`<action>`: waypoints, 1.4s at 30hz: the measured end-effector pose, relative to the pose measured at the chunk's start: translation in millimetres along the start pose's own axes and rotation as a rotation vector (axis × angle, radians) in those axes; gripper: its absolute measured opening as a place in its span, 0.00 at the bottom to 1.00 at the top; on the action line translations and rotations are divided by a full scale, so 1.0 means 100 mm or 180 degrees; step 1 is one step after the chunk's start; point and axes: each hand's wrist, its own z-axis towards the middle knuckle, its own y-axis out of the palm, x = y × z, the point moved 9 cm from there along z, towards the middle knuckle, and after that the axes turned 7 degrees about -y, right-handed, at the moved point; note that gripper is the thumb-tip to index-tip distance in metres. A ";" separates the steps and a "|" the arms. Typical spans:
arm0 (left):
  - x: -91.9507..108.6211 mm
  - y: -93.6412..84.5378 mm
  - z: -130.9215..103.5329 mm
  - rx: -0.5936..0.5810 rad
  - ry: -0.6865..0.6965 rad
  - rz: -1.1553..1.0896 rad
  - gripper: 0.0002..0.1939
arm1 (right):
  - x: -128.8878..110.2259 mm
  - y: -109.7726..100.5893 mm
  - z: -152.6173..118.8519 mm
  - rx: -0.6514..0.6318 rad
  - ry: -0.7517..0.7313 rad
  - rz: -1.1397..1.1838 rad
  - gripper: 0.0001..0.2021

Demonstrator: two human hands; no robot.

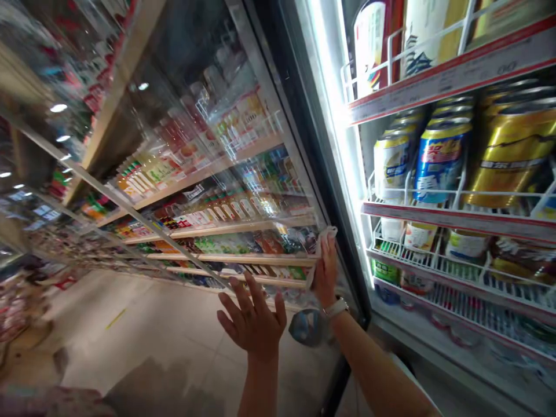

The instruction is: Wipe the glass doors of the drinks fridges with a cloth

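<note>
My right hand, with a pale band at the wrist, presses a white cloth flat on the glass door of a fridge, close to its dark frame. Part of the cloth is hidden under the palm. To the left and a little lower, my left hand is held up with fingers spread and nothing in it. Whether its fingertips touch the glass I cannot tell.
Lit fridge shelves at right carry bottles, several cans and wire dividers. Shelves of bottled drinks show at or through the glass. A blurred blue-grey thing lies low by the door. Pale floor stretches left.
</note>
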 end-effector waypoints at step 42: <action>0.02 0.06 0.06 -0.0178 -0.0380 -0.0199 0.32 | -0.28 0.09 -0.01 -0.0100 -0.0564 0.0013 0.29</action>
